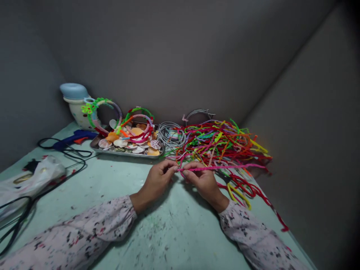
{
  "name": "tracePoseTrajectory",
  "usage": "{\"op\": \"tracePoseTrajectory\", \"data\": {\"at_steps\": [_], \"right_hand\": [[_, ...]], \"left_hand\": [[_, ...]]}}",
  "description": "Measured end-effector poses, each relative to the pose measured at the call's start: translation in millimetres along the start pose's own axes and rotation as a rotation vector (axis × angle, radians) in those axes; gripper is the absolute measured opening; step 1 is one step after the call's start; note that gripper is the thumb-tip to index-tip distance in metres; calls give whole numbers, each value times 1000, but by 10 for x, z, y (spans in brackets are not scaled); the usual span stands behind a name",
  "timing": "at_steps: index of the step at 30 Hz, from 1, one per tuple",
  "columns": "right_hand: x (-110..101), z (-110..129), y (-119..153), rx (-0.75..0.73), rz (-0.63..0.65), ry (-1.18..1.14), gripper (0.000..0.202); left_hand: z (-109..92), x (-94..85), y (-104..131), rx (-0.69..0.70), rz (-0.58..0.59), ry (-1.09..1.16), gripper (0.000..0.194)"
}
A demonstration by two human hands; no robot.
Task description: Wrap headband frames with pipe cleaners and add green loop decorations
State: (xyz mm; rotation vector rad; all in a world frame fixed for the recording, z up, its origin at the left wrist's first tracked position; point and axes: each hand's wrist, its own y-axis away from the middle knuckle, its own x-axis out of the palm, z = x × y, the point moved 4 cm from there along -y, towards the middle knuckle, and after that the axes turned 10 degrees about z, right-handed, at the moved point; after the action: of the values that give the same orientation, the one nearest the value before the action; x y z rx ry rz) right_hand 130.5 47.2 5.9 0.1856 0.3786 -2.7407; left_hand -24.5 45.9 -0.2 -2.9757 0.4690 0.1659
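Note:
A bright pink pipe cleaner [233, 167] runs between my two hands above the table, its long free end stretching out to the right. My left hand [160, 178] pinches it near one end, thumb against forefinger. Close beside it, my right hand [204, 182] is closed on the same pipe cleaner. Some pink also hangs below the fingertips; how it is bent or wound there is too small to tell. Just behind the hands lies a tangled heap of coloured pipe cleaners [219, 140]. Scissors with yellow handles [239, 197] rest to the right of my right hand.
A metal tray [126, 153] of seashells [137, 142] holds colourful wrapped hoops [140, 127]. Beside it is a coil of grey wire [171, 135]. At left are a blue glue gun [73, 138], a black cord [81, 161], a plastic bag [47, 172] and a blue-lidded container [75, 105]. Walls stand behind.

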Motion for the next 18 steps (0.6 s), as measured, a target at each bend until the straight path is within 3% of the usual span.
{"op": "tracePoseTrajectory", "data": {"at_steps": [7,18], "right_hand": [[-21,-19,-6,-67,-9,184,9],[-28,-20,1,-117,-26,296,9]], "left_hand": [[37,46,-10,-23,40,132,22],[59,62,7,-49,40,139,26]]}}
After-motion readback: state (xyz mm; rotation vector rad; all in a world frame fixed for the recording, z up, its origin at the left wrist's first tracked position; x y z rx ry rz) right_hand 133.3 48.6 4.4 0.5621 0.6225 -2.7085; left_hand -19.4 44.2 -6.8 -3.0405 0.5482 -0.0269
